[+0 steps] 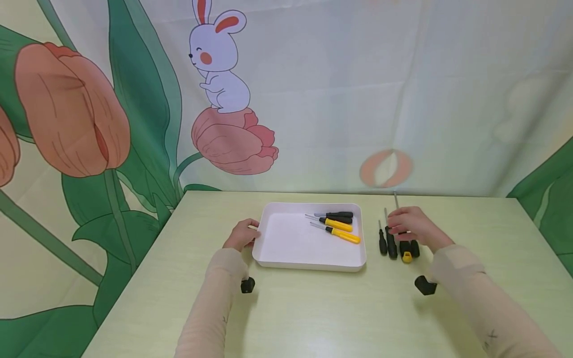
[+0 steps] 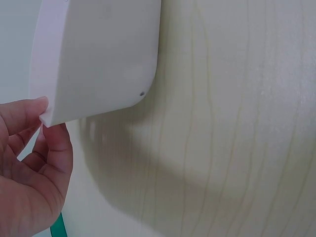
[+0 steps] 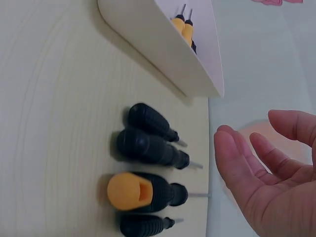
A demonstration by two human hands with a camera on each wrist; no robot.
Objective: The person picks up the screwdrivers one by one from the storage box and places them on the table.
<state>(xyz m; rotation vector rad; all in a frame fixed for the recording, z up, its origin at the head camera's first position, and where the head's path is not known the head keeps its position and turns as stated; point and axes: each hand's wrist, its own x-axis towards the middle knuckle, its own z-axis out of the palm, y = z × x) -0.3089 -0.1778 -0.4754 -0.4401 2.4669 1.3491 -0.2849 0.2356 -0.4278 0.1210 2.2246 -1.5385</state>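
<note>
My left hand [image 1: 242, 234] pinches the rim of a white tray [image 1: 309, 266] at its left side, thumb above and fingers beneath, as the left wrist view shows. Over a row of screwdrivers on the table hovers my right hand [image 1: 414, 224], fingers loosely bent and nothing between them. The row has a small black screwdriver [image 3: 148, 119], a longer black screwdriver [image 3: 148, 147], a thick black screwdriver with a yellow end [image 3: 160, 192] and another black screwdriver [image 3: 143, 225]. Their shafts point away from me, towards the table's far edge.
At the tray's right side lie two yellow-handled screwdrivers [image 1: 344, 235] and black-handled screwdrivers [image 1: 341, 215]. The pale wood-grain table [image 1: 331, 313] ends at a curtain [image 1: 322, 124] printed with tulips and a rabbit. A black wrist device [image 1: 425, 285] hangs under each forearm.
</note>
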